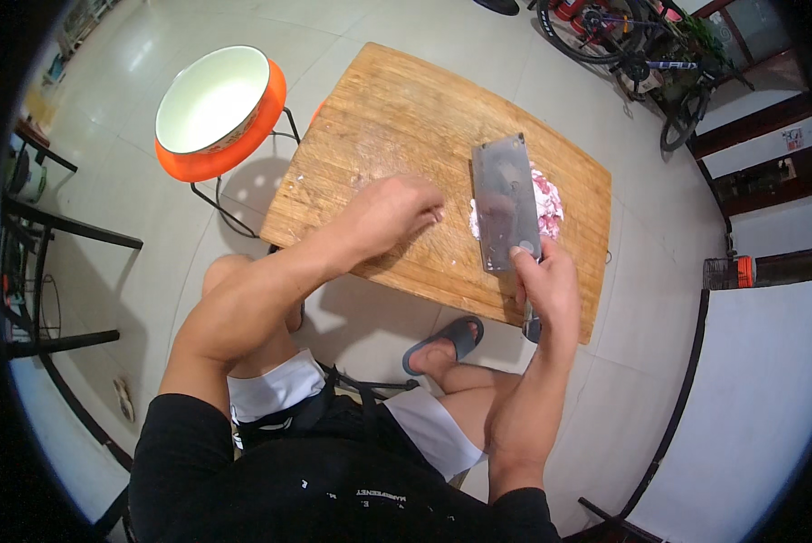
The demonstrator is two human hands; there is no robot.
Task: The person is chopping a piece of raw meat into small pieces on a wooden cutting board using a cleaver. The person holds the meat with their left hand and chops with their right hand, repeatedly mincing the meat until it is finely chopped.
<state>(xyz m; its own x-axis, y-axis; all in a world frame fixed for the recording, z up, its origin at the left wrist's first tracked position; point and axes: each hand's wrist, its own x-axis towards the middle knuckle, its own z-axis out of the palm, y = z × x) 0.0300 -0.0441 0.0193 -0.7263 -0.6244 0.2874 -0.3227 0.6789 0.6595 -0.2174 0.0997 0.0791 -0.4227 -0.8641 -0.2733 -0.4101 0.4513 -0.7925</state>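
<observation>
My right hand [551, 282] grips the handle of a wide cleaver [502, 185], with the thumb pressed against the lower part of the blade. The broad grey blade lies over a heap of pink and white chopped meat [548, 206] on the right side of a wooden chopping board [397, 118]. Part of the heap is hidden beneath the blade; some shows on both sides of it. My left hand [395, 214] is over the middle of the board, left of the cleaver. Its fingers are curled in, and whatever they hold, if anything, is hidden.
A white enamel basin [214, 100] rests on an orange round stool [277, 95] left of the board. Dark chair legs [71, 226] stand at the far left. A bicycle [637, 63] leans at the back right. A white panel with a dark edge [750, 389] is at the right.
</observation>
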